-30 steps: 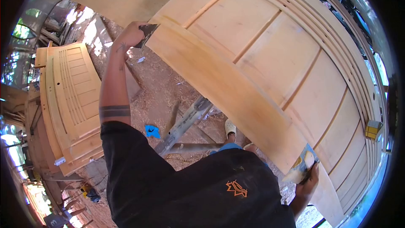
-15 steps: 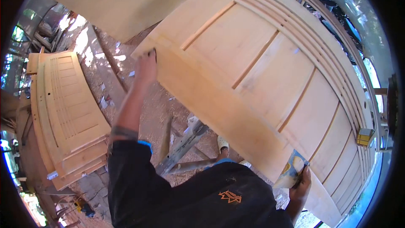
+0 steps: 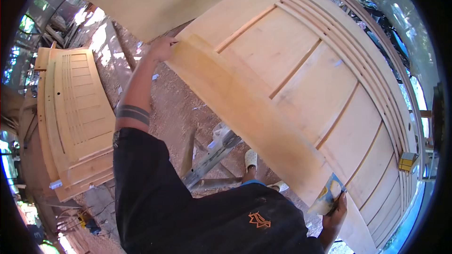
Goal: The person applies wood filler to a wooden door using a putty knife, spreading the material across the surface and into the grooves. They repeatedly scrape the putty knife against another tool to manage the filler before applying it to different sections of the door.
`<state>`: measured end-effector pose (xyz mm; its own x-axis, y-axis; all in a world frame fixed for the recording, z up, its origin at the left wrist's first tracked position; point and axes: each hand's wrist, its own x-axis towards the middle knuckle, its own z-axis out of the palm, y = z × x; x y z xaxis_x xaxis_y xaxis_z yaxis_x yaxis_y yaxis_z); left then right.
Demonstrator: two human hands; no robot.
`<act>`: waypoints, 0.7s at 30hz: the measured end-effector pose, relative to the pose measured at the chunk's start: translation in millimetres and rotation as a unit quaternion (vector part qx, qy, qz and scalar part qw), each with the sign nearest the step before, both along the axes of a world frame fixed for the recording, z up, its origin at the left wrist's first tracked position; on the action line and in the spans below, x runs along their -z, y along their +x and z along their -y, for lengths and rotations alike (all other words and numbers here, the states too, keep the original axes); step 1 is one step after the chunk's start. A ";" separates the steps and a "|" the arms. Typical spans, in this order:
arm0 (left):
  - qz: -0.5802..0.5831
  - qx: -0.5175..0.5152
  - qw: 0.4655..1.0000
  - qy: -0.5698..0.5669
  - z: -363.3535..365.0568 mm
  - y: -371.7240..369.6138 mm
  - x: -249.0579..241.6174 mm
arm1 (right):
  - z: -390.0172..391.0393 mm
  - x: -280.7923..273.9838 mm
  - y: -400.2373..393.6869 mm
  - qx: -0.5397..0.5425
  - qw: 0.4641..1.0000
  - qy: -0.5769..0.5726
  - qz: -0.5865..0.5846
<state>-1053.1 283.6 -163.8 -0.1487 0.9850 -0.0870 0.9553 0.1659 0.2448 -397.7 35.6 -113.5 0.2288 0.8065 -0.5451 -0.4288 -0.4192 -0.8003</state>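
A pale wooden panelled door (image 3: 301, 73), with grooves and raised strips, lies across the view. A wet-looking yellowish band (image 3: 245, 108) runs along its near edge strip. My left hand (image 3: 162, 49) is closed at the far left corner of the door's near edge. Its fingers pinch a small dark-edged thing, mostly hidden, against the wood. Low on the right, my right hand (image 3: 335, 210) grips a blue-and-white container (image 3: 328, 196) smeared with beige paste, over the near edge of the door.
A yellow-and-grey block (image 3: 407, 162) sits on the door's far right end. More panelled doors (image 3: 84, 103) are stacked at the left. A plain board (image 3: 155, 0) stands at the top left. Under the door is a wooden trestle (image 3: 212, 157); my feet (image 3: 251, 159) are beside it.
My left hand has shifted slightly up at the door's corner, and the wrist has turned. The right hand keeps its hold on the container. The whole view has shifted a little.
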 end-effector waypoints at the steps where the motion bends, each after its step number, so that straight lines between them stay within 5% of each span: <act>1: -0.002 0.024 1.000 0.016 8.5 6.4 8.5 | 4.0 1.4 2.9 0.003 1.000 -0.002 -0.005; 3: -0.009 0.077 0.996 0.052 26.8 19.5 15.3 | 6.1 1.2 2.8 0.000 1.000 0.002 -0.019; 6: 0.082 0.244 0.960 -0.109 49.0 50.5 -26.4 | 6.8 2.5 -0.1 0.021 0.999 0.004 -0.038; 10: -0.011 -0.015 0.997 -0.080 14.1 14.4 -40.9 | 11.5 10.3 11.1 -0.029 0.998 0.021 -0.054; 15: 0.064 -0.056 0.994 -0.064 -12.0 -13.9 -10.4 | 11.3 -5.1 7.0 -0.034 0.999 0.019 -0.030; 21: 0.131 0.001 0.973 -0.192 13.8 52.9 -52.9 | 22.2 5.2 22.8 0.012 0.999 -0.007 -0.042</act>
